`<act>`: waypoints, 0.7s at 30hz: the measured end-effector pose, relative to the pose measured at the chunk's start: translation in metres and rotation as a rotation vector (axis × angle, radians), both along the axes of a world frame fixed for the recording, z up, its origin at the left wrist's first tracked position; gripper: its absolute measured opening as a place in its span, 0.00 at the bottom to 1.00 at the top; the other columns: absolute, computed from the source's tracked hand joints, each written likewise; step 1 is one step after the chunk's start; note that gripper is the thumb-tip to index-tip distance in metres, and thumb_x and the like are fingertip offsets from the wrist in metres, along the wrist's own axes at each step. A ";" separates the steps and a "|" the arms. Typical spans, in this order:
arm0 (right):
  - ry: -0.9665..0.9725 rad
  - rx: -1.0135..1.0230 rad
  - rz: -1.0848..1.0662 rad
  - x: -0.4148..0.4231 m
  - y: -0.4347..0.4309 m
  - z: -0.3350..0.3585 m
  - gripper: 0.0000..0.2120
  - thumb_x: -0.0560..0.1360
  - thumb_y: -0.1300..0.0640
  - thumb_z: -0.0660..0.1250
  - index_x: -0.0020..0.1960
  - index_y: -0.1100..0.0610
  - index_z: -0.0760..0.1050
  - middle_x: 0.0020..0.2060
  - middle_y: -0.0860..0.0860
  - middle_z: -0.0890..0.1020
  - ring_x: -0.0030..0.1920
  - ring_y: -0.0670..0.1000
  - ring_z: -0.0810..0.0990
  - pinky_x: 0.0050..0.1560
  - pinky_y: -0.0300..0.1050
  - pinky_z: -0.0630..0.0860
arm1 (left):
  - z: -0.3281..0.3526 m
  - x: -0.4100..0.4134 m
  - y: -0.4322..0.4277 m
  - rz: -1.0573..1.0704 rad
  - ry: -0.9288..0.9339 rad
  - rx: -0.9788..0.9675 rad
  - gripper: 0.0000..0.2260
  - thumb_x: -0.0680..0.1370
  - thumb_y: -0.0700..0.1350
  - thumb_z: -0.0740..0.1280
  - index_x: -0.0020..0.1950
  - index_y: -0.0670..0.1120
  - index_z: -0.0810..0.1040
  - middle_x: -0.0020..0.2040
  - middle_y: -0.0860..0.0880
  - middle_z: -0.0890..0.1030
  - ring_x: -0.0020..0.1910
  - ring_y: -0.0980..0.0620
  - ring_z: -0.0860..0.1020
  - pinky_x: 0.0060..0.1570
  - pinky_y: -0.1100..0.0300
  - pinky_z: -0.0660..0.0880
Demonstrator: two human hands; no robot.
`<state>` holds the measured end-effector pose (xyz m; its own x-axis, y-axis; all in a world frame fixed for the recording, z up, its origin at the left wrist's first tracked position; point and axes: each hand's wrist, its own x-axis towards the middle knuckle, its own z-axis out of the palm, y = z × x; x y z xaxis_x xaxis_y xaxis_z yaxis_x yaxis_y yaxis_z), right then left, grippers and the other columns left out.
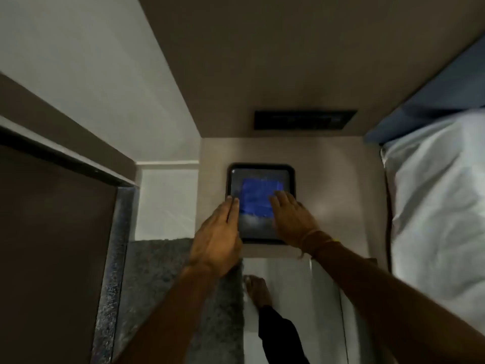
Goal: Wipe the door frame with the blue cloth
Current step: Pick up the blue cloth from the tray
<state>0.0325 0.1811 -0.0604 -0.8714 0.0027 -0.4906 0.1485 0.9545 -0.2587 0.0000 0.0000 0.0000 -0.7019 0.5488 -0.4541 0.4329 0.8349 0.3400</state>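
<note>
A folded blue cloth (258,197) lies flat in a dark square tray (261,232) on a beige bedside surface (328,200). My left hand (217,237) rests at the tray's left rim, fingers straight and together, holding nothing. My right hand (291,216) lies flat with its fingertips on the cloth's right edge; it does not grip the cloth. The dark door (52,245) and its frame (68,156) stand at the left, with a speckled grey jamb (115,258) beside them.
A bed with a white sheet (441,206) and blue headboard (433,101) fills the right. A grey mat (168,271) lies on the pale floor, where my foot (258,290) shows. A dark wall panel (304,120) sits above the tray.
</note>
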 end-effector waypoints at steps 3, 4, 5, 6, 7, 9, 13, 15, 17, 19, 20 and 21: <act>-0.005 0.013 -0.015 -0.020 -0.001 -0.048 0.30 0.78 0.53 0.59 0.74 0.60 0.50 0.75 0.63 0.51 0.75 0.62 0.51 0.73 0.56 0.58 | -0.044 -0.008 0.002 0.055 -0.046 0.019 0.29 0.79 0.45 0.56 0.76 0.44 0.45 0.78 0.44 0.50 0.76 0.48 0.52 0.73 0.58 0.50; -0.008 0.029 0.000 -0.029 -0.002 -0.059 0.33 0.77 0.51 0.61 0.75 0.59 0.48 0.76 0.63 0.48 0.76 0.62 0.48 0.73 0.57 0.56 | -0.055 -0.011 0.002 0.066 -0.038 0.037 0.28 0.79 0.45 0.56 0.76 0.43 0.46 0.78 0.43 0.52 0.76 0.48 0.53 0.73 0.58 0.51; -0.002 0.053 0.030 -0.038 -0.002 -0.070 0.37 0.76 0.48 0.63 0.75 0.59 0.46 0.76 0.63 0.46 0.76 0.62 0.46 0.73 0.59 0.54 | -0.065 -0.014 0.001 0.079 -0.030 0.057 0.27 0.79 0.44 0.57 0.75 0.42 0.49 0.77 0.42 0.55 0.75 0.46 0.56 0.73 0.57 0.53; -0.005 0.075 0.068 -0.043 -0.003 -0.080 0.40 0.75 0.46 0.64 0.75 0.58 0.43 0.76 0.63 0.44 0.76 0.63 0.45 0.74 0.61 0.53 | -0.072 -0.013 0.000 0.088 -0.013 0.092 0.26 0.79 0.42 0.59 0.75 0.40 0.53 0.76 0.39 0.59 0.74 0.44 0.60 0.72 0.56 0.56; -0.004 0.100 0.100 -0.047 -0.003 -0.086 0.43 0.74 0.45 0.65 0.75 0.58 0.41 0.76 0.63 0.43 0.75 0.64 0.44 0.74 0.62 0.51 | -0.078 -0.014 -0.002 0.093 0.016 0.128 0.25 0.78 0.40 0.61 0.73 0.38 0.57 0.74 0.37 0.63 0.72 0.41 0.64 0.70 0.55 0.59; -0.016 0.142 0.160 -0.055 -0.006 -0.094 0.45 0.73 0.43 0.65 0.75 0.58 0.39 0.76 0.64 0.43 0.75 0.65 0.44 0.74 0.64 0.50 | -0.084 -0.018 -0.005 0.109 0.078 0.196 0.24 0.76 0.36 0.64 0.70 0.35 0.63 0.69 0.34 0.69 0.68 0.38 0.69 0.66 0.53 0.63; -0.009 0.228 0.227 -0.054 -0.015 -0.110 0.42 0.76 0.47 0.64 0.75 0.59 0.38 0.75 0.67 0.43 0.74 0.69 0.46 0.73 0.66 0.51 | -0.093 -0.021 -0.006 0.133 0.045 0.228 0.24 0.77 0.37 0.62 0.72 0.36 0.61 0.71 0.35 0.67 0.70 0.39 0.67 0.67 0.52 0.64; 0.031 0.247 0.215 -0.050 -0.019 -0.114 0.39 0.78 0.52 0.61 0.74 0.61 0.37 0.74 0.68 0.44 0.73 0.70 0.46 0.73 0.67 0.51 | -0.098 -0.020 -0.008 0.160 0.011 0.225 0.24 0.78 0.39 0.60 0.73 0.39 0.59 0.73 0.37 0.64 0.71 0.41 0.64 0.68 0.52 0.63; 0.049 0.244 0.206 -0.046 -0.019 -0.116 0.35 0.79 0.55 0.58 0.74 0.61 0.37 0.74 0.69 0.44 0.73 0.71 0.46 0.73 0.67 0.51 | -0.100 -0.018 -0.009 0.193 -0.032 0.210 0.25 0.78 0.40 0.59 0.74 0.41 0.56 0.75 0.40 0.62 0.73 0.44 0.62 0.70 0.53 0.62; 0.067 0.230 0.215 -0.045 -0.018 -0.116 0.32 0.80 0.60 0.56 0.74 0.62 0.37 0.74 0.70 0.45 0.73 0.72 0.46 0.73 0.68 0.51 | -0.102 -0.015 -0.012 0.205 -0.059 0.208 0.25 0.79 0.41 0.58 0.75 0.43 0.55 0.76 0.42 0.60 0.73 0.46 0.60 0.71 0.53 0.60; 0.070 0.233 0.227 -0.046 -0.017 -0.115 0.32 0.80 0.62 0.55 0.74 0.62 0.37 0.73 0.71 0.45 0.73 0.72 0.46 0.72 0.68 0.52 | -0.103 -0.015 -0.013 0.208 -0.063 0.218 0.25 0.79 0.41 0.58 0.75 0.43 0.55 0.76 0.43 0.60 0.73 0.46 0.60 0.72 0.53 0.61; 0.059 0.248 0.243 -0.046 -0.018 -0.113 0.32 0.79 0.63 0.55 0.74 0.63 0.38 0.73 0.71 0.45 0.72 0.73 0.47 0.72 0.68 0.52 | -0.102 -0.013 -0.016 0.215 -0.074 0.219 0.25 0.79 0.41 0.58 0.75 0.43 0.55 0.76 0.43 0.60 0.73 0.46 0.60 0.72 0.52 0.61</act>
